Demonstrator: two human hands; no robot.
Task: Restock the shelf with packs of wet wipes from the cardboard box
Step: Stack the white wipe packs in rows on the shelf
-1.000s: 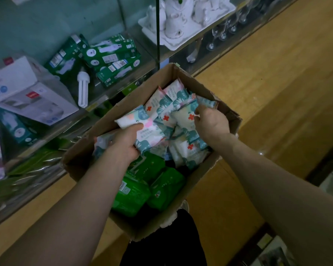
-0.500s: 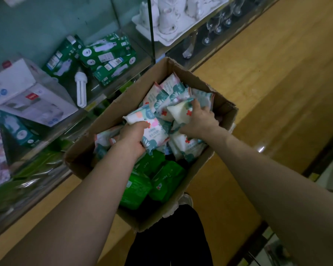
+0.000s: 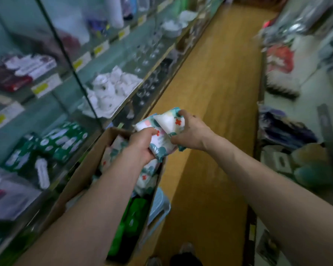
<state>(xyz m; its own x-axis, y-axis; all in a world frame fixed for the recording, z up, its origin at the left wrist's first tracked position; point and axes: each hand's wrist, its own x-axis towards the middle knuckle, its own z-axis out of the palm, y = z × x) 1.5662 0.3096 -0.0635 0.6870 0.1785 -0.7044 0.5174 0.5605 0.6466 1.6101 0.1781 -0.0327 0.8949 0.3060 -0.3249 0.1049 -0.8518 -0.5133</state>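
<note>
A shop aisle with a yellow wooden floor [image 3: 210, 112] runs from the bottom centre up to the top of the frame. Glass shelves [image 3: 108, 60] line the left side, carrying a white tea set [image 3: 110, 91] at centre left, green boxes [image 3: 52, 144] at lower left with a white spiral bulb [image 3: 42, 174] just beside them, and yellow price tags along the shelf edges. Blurred goods fill the racks on the right edge.

Near the centre of the frame both hands are closed on a bunch of white-and-teal packs of wet wipes [image 3: 165, 129] with red crosses, held above the far end of the box. The left hand [image 3: 140, 146] wraps the lower left of the bunch, fingers curled tight. The right hand [image 3: 190, 131] grips the upper right side, thumb under and fingers over the top.

The open cardboard box [image 3: 81, 173] sits at lower centre-left, just beside the shelves. Inside, more patterned packs [image 3: 148, 179] lie under the left forearm, and green packs [image 3: 133, 217] fill the near end. A pale blue plastic object [image 3: 160, 206] shows beneath the box's right side; what it is cannot be told.
</note>
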